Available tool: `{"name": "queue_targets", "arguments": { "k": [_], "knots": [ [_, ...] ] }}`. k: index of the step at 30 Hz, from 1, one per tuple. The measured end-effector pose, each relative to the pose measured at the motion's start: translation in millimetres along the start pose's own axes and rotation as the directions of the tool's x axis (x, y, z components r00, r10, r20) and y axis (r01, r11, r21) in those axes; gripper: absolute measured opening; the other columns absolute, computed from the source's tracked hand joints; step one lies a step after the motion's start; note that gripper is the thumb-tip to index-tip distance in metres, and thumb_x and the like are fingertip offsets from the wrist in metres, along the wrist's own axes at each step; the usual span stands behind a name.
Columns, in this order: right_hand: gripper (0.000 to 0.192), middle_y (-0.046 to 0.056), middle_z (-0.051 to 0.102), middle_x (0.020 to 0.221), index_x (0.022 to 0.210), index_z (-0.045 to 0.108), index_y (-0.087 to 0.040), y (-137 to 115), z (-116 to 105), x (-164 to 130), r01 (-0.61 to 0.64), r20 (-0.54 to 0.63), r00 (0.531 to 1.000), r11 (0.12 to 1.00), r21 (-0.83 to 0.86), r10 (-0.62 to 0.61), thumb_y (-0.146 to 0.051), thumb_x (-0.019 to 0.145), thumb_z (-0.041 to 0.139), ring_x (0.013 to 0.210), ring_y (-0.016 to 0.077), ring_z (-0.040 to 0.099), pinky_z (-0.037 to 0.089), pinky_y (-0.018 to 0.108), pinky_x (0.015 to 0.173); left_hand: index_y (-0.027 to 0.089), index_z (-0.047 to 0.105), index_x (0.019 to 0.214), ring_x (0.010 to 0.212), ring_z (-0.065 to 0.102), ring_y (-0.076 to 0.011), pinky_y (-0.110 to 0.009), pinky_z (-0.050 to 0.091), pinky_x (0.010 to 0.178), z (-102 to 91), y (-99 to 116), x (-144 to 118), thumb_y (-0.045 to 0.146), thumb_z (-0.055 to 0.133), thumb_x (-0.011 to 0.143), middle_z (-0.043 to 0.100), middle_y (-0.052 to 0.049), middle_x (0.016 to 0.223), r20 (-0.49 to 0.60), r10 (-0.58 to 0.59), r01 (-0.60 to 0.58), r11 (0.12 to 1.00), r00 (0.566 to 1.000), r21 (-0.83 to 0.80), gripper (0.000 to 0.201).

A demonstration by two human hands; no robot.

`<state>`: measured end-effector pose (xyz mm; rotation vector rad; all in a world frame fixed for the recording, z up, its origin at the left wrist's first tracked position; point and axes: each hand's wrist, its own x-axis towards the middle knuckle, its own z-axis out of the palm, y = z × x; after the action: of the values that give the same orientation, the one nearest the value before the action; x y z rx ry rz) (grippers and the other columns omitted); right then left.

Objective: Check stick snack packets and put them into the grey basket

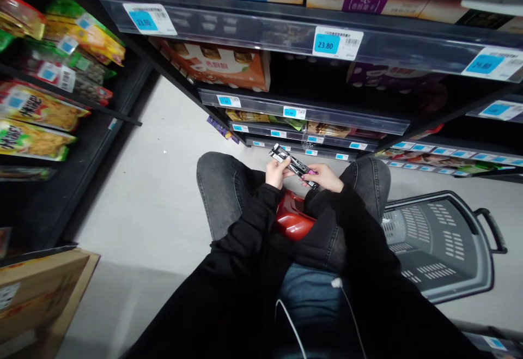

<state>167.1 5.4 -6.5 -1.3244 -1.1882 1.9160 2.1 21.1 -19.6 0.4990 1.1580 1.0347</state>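
Between my knees, both hands grip slim black stick packets (pixel 295 166) with white print and a touch of pink. My left hand (pixel 278 172) pinches them near the upper left end, thumb on top. My right hand (pixel 328 177) closes on the lower right end, by the pink part. How many packets there are I cannot tell. Below the hands, between my legs, is a glossy red thing (pixel 295 218), partly covered by my sleeves and trousers.
A grey shopping basket (pixel 441 244) stands on the floor at my right. Ahead, dark shelves (pixel 261 26) hold boxes, including an orange carton (pixel 220 65). On the left, a rack carries bagged snacks (pixel 36 105). A cardboard box (pixel 44 293) sits at lower left.
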Motion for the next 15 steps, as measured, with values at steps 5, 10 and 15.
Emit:
{"name": "queue_targets", "arguments": {
  "k": [5, 10, 15],
  "knots": [
    [0.033, 0.002, 0.067, 0.066, 0.081, 0.062, -0.015, -4.2, -3.4, -0.6, 0.033, 0.005, 0.999, 0.998, 0.051, -0.034, -0.034, 0.057, 0.074, 0.061, 0.0184, 0.066, 0.055, 0.029, 0.06, 0.009, 0.057, 0.076, 0.064, 0.065, -0.0166, -0.032, 0.055, 0.068, -1.7, 6.5, 1.8, 0.034, 0.074, 0.058, 0.066, -0.005, 0.068, -0.01, 0.031, -0.032, 0.997, 0.999, -0.067, 0.035],
    [0.034, -0.001, 0.065, 0.069, 0.079, 0.057, -0.018, -5.1, -3.7, -0.5, 0.169, -0.329, 0.94, 0.96, 0.224, -0.089, -0.03, 0.053, 0.076, 0.063, 0.0177, 0.066, 0.056, 0.033, 0.066, 0.01, 0.058, 0.076, 0.067, 0.064, -0.0143, -0.037, 0.053, 0.078, -1.8, 12.2, 1.0, 0.026, 0.072, 0.061, 0.065, -0.003, 0.068, -0.041, 0.011, -0.02, 0.976, 0.999, -0.216, 0.026],
    [0.031, -0.004, 0.063, 0.072, 0.077, 0.056, -0.019, -6.1, -14.5, -3.3, 0.347, -0.502, 0.849, 0.89, 0.297, -0.163, -0.031, 0.056, 0.075, 0.056, 0.0115, 0.062, 0.056, 0.028, 0.06, 0.011, 0.059, 0.074, 0.065, 0.065, -0.0146, -0.04, 0.051, 0.081, -7.4, 16.2, 0.2, 0.02, 0.072, 0.06, 0.065, -0.002, 0.066, -0.002, -0.007, 0.007, 0.981, 1.0, -0.192, 0.021]
  ]
}}
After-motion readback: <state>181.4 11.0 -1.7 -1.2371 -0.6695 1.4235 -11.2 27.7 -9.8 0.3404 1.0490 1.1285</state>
